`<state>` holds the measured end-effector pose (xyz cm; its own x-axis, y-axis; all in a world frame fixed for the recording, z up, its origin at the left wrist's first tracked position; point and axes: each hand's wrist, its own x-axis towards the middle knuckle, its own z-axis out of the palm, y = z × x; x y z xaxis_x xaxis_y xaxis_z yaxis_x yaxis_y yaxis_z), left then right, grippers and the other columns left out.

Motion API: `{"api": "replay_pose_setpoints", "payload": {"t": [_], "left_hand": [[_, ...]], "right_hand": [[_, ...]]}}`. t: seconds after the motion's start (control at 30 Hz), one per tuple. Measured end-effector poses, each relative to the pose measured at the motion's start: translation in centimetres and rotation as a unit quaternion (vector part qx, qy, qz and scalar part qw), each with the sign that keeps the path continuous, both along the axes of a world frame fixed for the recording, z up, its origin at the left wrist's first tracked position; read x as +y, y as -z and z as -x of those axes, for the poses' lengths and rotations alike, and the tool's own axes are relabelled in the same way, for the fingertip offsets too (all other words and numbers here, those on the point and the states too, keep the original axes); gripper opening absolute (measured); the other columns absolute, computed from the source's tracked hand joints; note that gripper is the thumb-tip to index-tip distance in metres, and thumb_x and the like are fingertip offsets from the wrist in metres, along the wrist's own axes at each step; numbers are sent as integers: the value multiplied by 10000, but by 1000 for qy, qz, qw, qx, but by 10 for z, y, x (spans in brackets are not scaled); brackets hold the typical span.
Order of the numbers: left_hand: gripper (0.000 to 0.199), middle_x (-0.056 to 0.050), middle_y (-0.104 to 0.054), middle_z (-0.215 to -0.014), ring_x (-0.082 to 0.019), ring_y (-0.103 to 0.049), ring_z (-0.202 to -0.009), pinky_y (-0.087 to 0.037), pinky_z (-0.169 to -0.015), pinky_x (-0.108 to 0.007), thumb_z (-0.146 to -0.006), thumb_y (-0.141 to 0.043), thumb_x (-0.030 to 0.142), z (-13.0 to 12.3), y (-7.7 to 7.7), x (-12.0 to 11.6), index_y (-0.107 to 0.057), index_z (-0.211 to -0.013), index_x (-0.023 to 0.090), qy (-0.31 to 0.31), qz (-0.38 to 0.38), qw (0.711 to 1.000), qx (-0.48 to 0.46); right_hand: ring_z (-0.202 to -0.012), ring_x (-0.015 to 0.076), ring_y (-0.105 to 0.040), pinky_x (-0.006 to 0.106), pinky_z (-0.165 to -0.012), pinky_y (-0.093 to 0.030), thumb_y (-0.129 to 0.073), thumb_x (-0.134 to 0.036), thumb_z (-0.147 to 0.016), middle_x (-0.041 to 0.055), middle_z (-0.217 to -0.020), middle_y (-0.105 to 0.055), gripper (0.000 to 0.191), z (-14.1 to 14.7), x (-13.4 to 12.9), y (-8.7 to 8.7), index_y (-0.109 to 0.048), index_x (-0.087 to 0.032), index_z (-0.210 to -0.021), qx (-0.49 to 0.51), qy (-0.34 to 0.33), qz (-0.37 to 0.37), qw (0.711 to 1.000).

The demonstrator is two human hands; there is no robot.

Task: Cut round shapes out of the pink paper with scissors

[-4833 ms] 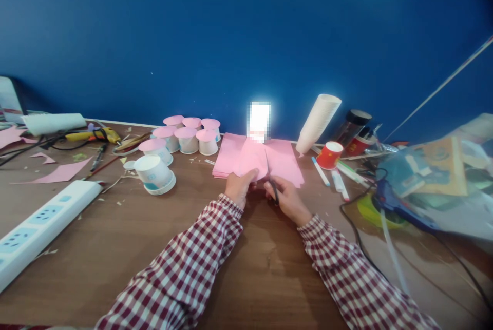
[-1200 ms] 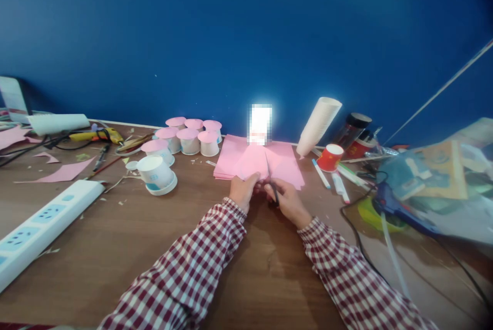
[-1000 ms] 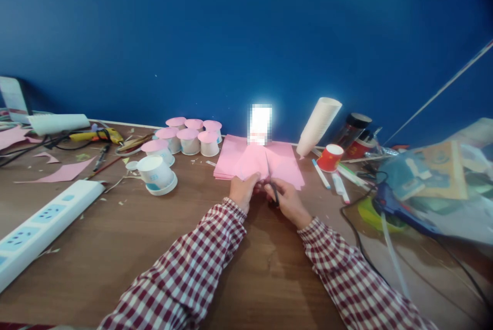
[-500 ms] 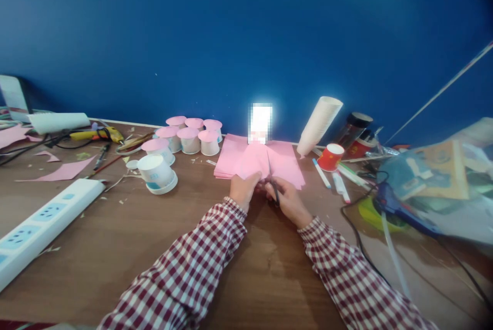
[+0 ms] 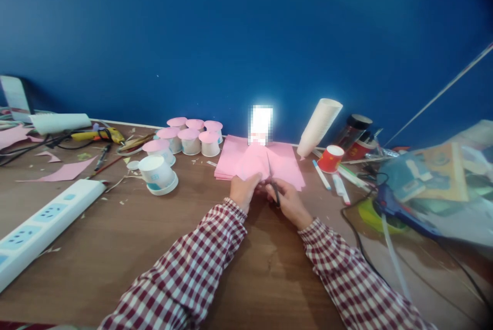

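Pinched in my left hand (image 5: 245, 190) is a piece of pink paper (image 5: 254, 161), held up over a stack of pink sheets (image 5: 227, 158). My right hand (image 5: 289, 200) grips scissors (image 5: 276, 194), their dark handle low and the thin blades pointing away from me along the paper's right side. Both hands are close together at the near edge of the stack. The fingertips behind the paper are partly hidden. Where the blades meet the paper is too small to tell exactly.
Paper cups with pink round tops (image 5: 189, 137) stand left, near white cups (image 5: 157, 172). A power strip (image 5: 50, 222) and yellow glue gun (image 5: 100, 135) lie further left. Rightward are a leaning cup stack (image 5: 319, 127), red cup (image 5: 330, 159), markers (image 5: 321, 174) and a blue glue gun (image 5: 404, 212).
The hands, scissors and paper hold nearly the same place. The whole view has shifted very slightly.
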<state>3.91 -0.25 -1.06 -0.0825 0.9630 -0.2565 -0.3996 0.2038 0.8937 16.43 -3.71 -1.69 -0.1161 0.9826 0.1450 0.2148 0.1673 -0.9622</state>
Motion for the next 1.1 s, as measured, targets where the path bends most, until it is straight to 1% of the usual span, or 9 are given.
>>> {"api": "replay_pose_setpoints", "payload": {"t": [0.2,0.37,0.6,0.77,0.93,1.1], "left_hand": [[132,-56,-632,-536,-92,-525,-441,-416,-402,-199,-583,-710,183,1,0,0,-647,-618,73,2,5,1000,5],[123,-52,-628,-528,-92,-515,-431,-411,-397,-203,-585,-709,180,1,-1,0,-644,-610,79,4,-2,1000,5],[131,-57,-633,-535,-95,-522,-440,-412,-397,-201,-583,-714,186,1,0,0,-641,-612,80,4,2,1000,1],[143,-56,-631,-531,-91,-512,-434,-411,-399,-200,-576,-728,194,2,-1,0,-643,-611,84,13,-1,1000,6],[156,-62,-640,-549,-97,-527,-451,-424,-414,-202,-575,-731,207,3,2,2,-643,-623,88,14,-1,1000,6],[171,-62,-636,-548,-96,-523,-451,-417,-411,-204,-586,-731,223,3,5,3,-638,-629,87,13,-2,1000,6]], "right_hand": [[-538,106,-463,207,-468,-365,-593,-478,-806,-23,-593,-511,343,-1,1,1,-622,-144,-876,4,1,-1,1000],[-521,100,-448,202,-450,-356,-594,-472,-807,-24,-589,-509,333,-1,1,2,-627,-146,-870,4,2,-5,1000],[-526,101,-452,201,-454,-361,-589,-473,-816,-25,-589,-507,364,-3,2,5,-647,-138,-947,8,-3,-2,1000],[-509,99,-446,200,-434,-349,-586,-499,-812,-27,-580,-504,392,-3,0,3,-650,-134,-939,-5,0,3,1000],[-515,103,-451,204,-435,-350,-582,-505,-814,-23,-588,-511,400,-2,0,0,-644,-134,-948,-9,-1,9,1000],[-517,109,-455,213,-450,-362,-578,-505,-816,-24,-580,-509,385,-3,1,1,-645,-142,-926,-13,-1,4,1000]]}}
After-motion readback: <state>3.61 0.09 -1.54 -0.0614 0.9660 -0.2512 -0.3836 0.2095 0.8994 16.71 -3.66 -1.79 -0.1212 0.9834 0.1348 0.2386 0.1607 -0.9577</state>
